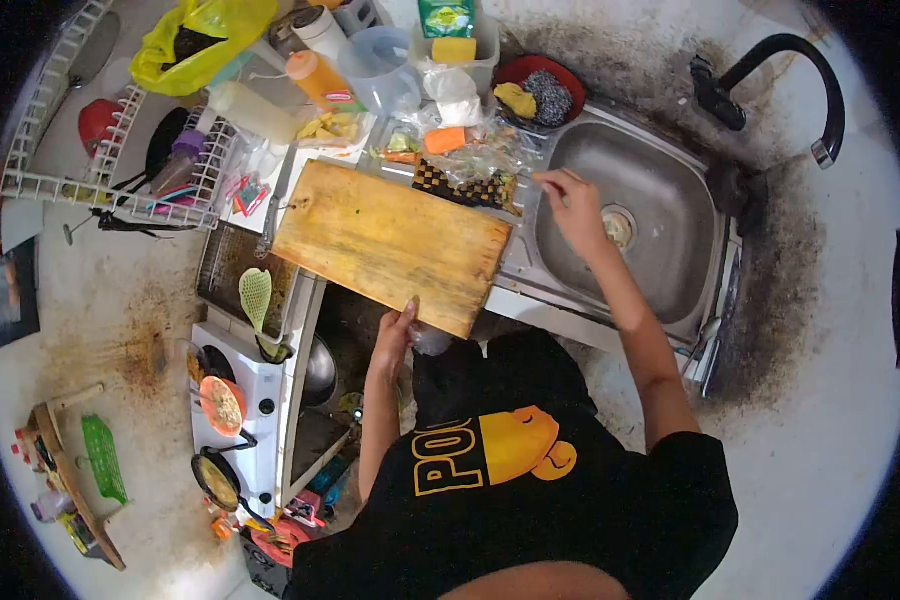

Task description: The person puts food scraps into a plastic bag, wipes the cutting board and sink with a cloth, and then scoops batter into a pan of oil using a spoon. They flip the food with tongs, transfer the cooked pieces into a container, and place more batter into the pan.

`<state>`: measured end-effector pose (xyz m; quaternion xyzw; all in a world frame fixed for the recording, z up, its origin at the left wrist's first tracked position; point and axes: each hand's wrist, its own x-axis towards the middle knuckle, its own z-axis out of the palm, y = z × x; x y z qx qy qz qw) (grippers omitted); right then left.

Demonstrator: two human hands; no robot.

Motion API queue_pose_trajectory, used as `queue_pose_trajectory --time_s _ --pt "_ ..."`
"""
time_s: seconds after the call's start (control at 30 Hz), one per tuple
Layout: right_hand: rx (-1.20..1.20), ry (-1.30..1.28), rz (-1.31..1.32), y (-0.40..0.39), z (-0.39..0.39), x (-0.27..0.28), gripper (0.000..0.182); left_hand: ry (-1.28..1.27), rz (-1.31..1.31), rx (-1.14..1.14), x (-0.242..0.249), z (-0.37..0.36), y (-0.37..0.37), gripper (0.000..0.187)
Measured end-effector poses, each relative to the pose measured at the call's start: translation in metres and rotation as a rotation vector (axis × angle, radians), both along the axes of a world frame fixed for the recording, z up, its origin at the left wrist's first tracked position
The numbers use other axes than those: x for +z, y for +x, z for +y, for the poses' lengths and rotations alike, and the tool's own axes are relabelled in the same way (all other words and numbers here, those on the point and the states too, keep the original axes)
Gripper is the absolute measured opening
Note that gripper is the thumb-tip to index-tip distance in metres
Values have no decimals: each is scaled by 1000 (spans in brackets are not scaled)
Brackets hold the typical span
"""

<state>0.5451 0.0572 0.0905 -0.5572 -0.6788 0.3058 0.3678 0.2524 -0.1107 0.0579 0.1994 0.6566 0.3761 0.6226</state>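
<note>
A wooden cutting board lies tilted across the counter, its near edge sticking out over the front. My left hand grips that near edge, thumb on top and fingers underneath. Something clear, perhaps plastic, shows beside it below the board. Over the left part of the steel sink is my right hand, with its fingertips pinched together. Whatever those fingertips hold, if anything, is too small to make out. Just left of them lie a clear plastic bag and a black-and-yellow checked cloth.
A black faucet arches over the sink. Behind the board stand an orange-capped bottle and a clear container. A knife lies along the board's left end. At left, a white stove carries pans, with a green slotted spoon nearby.
</note>
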Motion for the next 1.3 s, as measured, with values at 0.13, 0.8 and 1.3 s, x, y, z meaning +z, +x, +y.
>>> queue_pose_trajectory --time_s 0.13,0.8,1.3 --pt "129 339 -54 -61 48 -10 24 -70 177 -34 -7 3 2 45" --pt "265 -88 131 -109 99 -7 38 66 8 -25 -22 -21 -11 57" --pt "449 94 -108 -256 86 19 33 352 323 -91 -37 -1 -3 32"
